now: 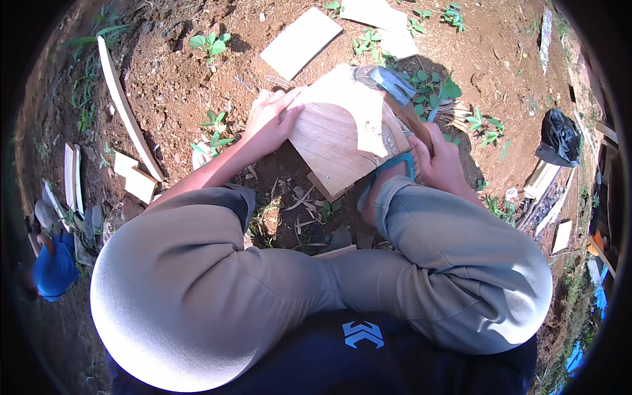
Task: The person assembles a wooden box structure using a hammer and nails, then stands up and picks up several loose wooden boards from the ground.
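Observation:
In front of my knees a pale wooden box-like piece (322, 141) stands in bright sunlight, its flat top board showing grain. My left hand (275, 117) grips the board's far left edge, thumb over the top. A small dark spot, perhaps a nail head, shows near its near edge. Over on the right, my right hand (440, 161) is wrapped round the wooden handle of a claw hammer (416, 120). The hammer's metal head lies over the far right part of the piece; whether it touches the wood I cannot tell. My sandalled foot (388, 181) is against the right side.
Flat boards (301, 43) lie on the brown soil beyond the piece. A long curved strip (125, 108) and small offcuts (135, 176) are to the left. A black plastic bag (559, 138) sits at the right. Another person in blue (55, 266) is at the far left.

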The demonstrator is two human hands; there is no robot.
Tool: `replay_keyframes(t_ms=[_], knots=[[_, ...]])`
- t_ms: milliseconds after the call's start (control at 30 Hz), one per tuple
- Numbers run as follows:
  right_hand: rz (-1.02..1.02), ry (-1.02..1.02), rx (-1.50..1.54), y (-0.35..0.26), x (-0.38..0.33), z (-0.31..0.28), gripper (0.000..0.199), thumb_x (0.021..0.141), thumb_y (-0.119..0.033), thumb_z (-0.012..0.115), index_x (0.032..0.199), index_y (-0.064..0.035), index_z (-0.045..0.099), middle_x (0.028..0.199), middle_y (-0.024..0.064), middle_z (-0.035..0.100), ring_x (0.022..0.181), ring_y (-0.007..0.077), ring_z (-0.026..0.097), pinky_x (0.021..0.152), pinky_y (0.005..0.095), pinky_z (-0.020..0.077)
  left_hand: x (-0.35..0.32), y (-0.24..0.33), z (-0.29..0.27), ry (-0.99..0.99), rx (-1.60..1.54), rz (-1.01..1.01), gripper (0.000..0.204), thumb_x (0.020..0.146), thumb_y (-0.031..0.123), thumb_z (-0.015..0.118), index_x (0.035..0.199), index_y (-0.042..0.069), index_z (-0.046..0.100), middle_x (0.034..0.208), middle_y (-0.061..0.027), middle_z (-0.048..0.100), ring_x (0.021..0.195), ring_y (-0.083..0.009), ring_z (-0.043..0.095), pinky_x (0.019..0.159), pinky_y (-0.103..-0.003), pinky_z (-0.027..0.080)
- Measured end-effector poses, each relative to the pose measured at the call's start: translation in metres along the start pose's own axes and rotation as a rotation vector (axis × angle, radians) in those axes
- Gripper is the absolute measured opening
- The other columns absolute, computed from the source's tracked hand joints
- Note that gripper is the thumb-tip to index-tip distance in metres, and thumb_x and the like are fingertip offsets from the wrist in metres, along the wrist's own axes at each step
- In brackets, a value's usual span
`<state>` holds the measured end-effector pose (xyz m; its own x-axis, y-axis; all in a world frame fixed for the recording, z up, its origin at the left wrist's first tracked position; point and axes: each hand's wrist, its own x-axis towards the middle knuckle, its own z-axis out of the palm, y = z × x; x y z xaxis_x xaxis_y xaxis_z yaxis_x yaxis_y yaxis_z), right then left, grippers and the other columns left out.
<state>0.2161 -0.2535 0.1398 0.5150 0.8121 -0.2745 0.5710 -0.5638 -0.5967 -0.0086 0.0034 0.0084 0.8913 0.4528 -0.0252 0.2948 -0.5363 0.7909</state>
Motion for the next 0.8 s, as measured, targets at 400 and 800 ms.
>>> replay_keyframes(t_ms=[400, 800], knots=[[0.084, -0.076, -0.171, 0.004, 0.007, 0.0, 0.021, 0.1, -0.023, 0.061, 0.112, -0.0081, 0.053, 0.072, 0.0243, 0.065, 0.073, 0.0484, 0.066, 0.059, 0.0543, 0.0493, -0.001, -0.003, -0.002, -0.002, -0.111, -0.105, 0.039, 0.096, 0.025, 0.063, 0.131, 0.006, 0.066, 0.092, -0.0144, 0.066, 0.089, -0.0307, 0.056, 0.086, -0.041, 0.046], [-0.013, 0.038, -0.088, -0.02, 0.02, -0.028, 0.026, 0.102, -0.034, 0.057, 0.11, -0.0094, 0.053, 0.07, 0.0213, 0.066, 0.068, 0.0463, 0.066, 0.057, 0.0536, 0.0504, 0.014, -0.008, -0.003, -0.04, -0.076, -0.17, 0.044, 0.1, 0.035, 0.058, 0.131, 0.004, 0.066, 0.098, -0.0152, 0.071, 0.092, -0.0312, 0.059, 0.088, -0.041, 0.047]])
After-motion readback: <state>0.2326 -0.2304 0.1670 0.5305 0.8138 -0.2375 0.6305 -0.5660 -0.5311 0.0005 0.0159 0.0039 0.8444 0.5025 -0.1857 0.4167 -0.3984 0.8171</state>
